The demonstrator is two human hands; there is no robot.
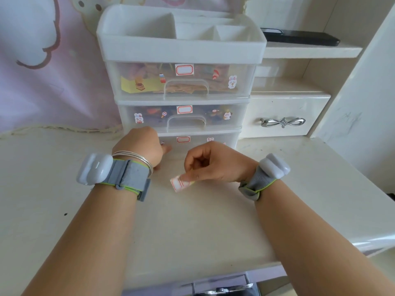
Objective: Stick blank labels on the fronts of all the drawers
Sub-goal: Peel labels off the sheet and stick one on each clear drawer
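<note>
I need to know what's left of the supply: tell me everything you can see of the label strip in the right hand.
The label strip is a small piece of white paper printed with red-bordered blank labels. It looks thin and slightly curled. The right hand pinches one end between thumb and fingers, holding it tilted just above the desk, in front of the bottom drawer. How many labels remain cannot be told.

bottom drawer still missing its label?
No, the bottom drawer already carries a red-bordered label, like the two above.
</note>
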